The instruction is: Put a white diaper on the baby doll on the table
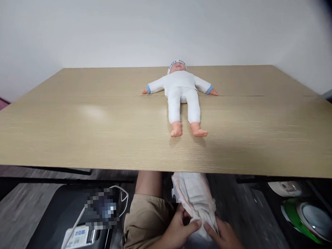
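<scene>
White, crinkled and soft-looking, the folded diaper [196, 197] sat low in front of you, below the near edge of the table [99, 135], over your lap. Both of your hands were on its near end: your left hand [175, 233] pinched the lower left corner between thumb and fingers, and your right hand [224, 238] gripped the lower right corner the same way, fingers curled closed on the padding. Neither hand was nearer; they met at the same end, almost touching. The diaper's long axis ran away from you, up toward the table edge, its far end hidden partly under the tabletop.

Beyond it, well apart from your hands, the doll [182, 97] lay on its back on the pale wood-grain surface, arms spread, smooth plastic feet pointing toward you, head toward the wall. Its body lay along the same line as the diaper. Its suit looked like soft white cloth with blue cuffs.
</scene>
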